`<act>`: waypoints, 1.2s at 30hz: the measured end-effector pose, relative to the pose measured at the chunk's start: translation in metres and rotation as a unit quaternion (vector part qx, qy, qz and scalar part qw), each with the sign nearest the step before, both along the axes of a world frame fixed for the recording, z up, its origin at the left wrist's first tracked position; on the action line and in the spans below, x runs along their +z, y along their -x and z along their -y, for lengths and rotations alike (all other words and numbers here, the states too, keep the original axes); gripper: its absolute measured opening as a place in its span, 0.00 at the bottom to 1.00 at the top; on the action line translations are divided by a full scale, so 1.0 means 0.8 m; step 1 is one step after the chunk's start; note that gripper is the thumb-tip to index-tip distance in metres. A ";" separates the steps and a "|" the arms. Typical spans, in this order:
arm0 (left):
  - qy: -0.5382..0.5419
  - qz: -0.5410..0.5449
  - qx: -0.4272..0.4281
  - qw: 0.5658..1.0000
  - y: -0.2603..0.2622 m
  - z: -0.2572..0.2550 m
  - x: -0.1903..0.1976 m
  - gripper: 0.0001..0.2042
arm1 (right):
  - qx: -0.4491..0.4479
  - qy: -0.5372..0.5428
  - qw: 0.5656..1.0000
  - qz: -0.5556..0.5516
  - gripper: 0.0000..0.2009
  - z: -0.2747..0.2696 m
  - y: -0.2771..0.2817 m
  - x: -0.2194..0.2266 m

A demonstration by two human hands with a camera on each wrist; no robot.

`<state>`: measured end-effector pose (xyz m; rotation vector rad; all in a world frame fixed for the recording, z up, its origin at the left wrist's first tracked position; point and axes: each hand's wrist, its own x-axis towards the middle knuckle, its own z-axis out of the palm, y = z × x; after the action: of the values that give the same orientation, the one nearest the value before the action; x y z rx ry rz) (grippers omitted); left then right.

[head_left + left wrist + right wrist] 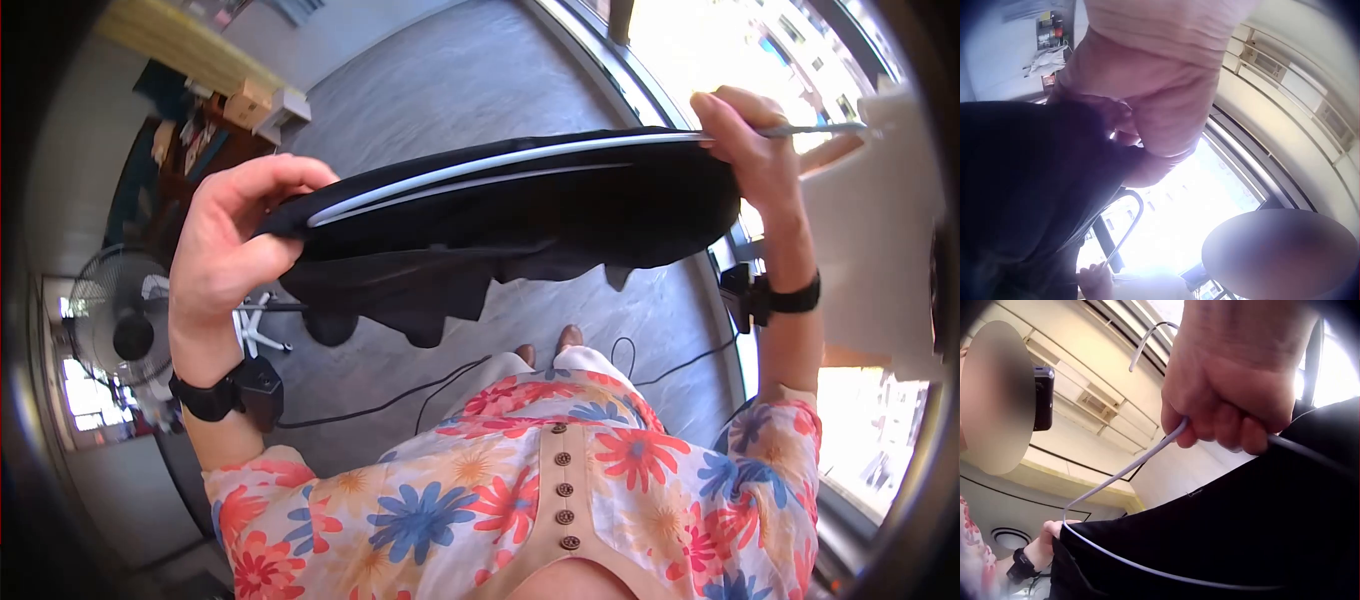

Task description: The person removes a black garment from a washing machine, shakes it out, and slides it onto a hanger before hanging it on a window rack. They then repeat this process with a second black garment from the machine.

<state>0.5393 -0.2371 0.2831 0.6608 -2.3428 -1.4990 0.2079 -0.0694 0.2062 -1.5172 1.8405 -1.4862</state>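
Observation:
A black garment (pixel 520 225) hangs between my hands, its lower edge wavy. My left hand (pixel 225 235) pinches the cloth at its left end, fingers above and thumb below. A pale coated-wire clothes hanger (pixel 450 168) runs along the garment's upper part, one rounded corner close to the left fingers. My right hand (pixel 752 150) grips the hanger near its hook, with fingers curled round the wire (pixel 1122 469). The hook (pixel 1144 347) sticks out past the right fist. In the right wrist view, one hanger arm lies against the black cloth (pixel 1210 531).
A standing fan (pixel 125 315) is at the left. Black cables (pixel 390 400) trail near the feet on the grey floor (pixel 450 70). Boxes (pixel 265 108) sit on furniture at the back left. Bright windows (pixel 760 60) and a pale panel (pixel 875 230) lie to the right.

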 end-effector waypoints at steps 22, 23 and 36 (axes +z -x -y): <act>0.052 -0.048 0.040 0.997 -0.062 0.250 -0.049 0.18 | 0.034 -0.022 0.922 -0.386 0.17 0.255 -0.074 0.128; 0.073 -0.052 0.037 0.995 -0.054 0.262 -0.051 0.18 | 0.019 -0.036 0.924 -0.381 0.16 0.263 -0.063 0.126; 0.043 -0.090 0.049 0.994 -0.002 0.408 -0.069 0.18 | -0.041 -0.087 0.891 -0.443 0.16 0.400 -0.024 0.137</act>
<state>0.5411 -0.5634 0.2276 0.5848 -2.1937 -1.3468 0.2268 -0.3898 0.3156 -2.2565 2.4290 -0.6104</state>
